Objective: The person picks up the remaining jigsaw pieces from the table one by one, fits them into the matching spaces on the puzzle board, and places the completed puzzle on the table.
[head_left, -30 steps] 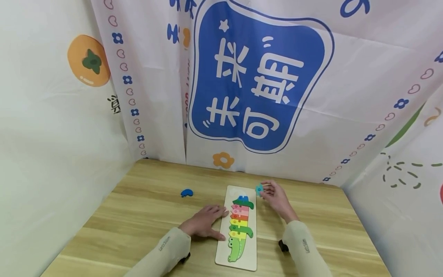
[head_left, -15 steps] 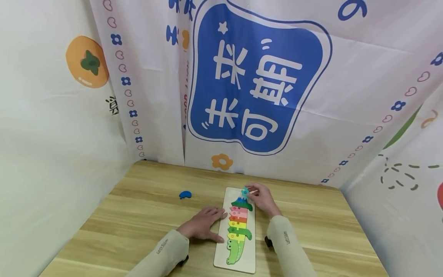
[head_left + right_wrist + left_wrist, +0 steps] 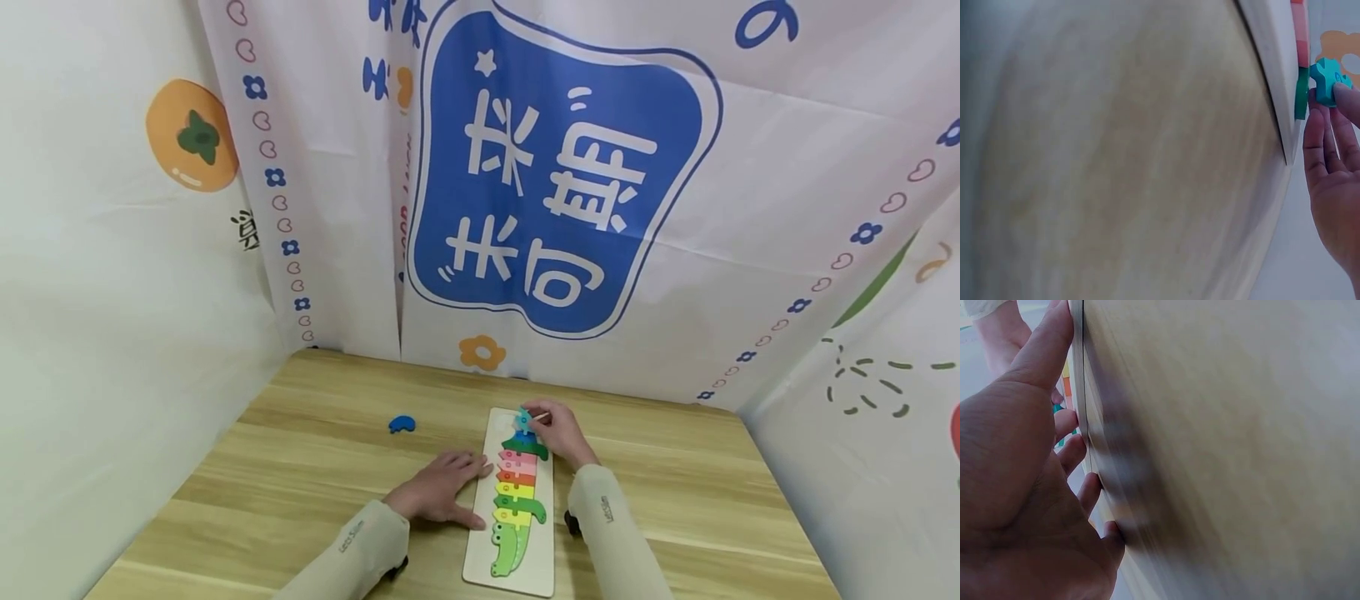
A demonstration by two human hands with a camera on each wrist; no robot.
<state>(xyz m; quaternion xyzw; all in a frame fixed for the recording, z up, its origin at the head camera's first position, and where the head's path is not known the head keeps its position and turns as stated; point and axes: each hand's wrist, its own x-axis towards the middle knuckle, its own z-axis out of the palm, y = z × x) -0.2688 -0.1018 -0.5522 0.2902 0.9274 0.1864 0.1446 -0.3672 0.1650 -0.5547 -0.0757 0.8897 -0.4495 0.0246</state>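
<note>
A pale wooden puzzle board (image 3: 542, 550) lies lengthwise on the table, with a crocodile of colored pieces in it. Its light green head piece (image 3: 507, 550) is at the near end. My left hand (image 3: 441, 487) rests along the board's left edge, fingers spread; in the left wrist view its fingertips touch that edge. Between thumb and fingers, my right hand (image 3: 561, 433) pinches a teal puzzle piece (image 3: 1326, 75). That piece is over the board's far end, just beyond the dark green piece (image 3: 1301, 94), and stands above the board's surface in the right wrist view.
A loose blue puzzle piece (image 3: 402, 424) lies on the wood-grain table (image 3: 300, 467), left of the board's far end. Printed white cloth (image 3: 352, 250) hangs behind the table and at both sides.
My right hand has brought the teal piece leftward from beside the board to over its far end. The left hand has stayed at the board's left edge.
</note>
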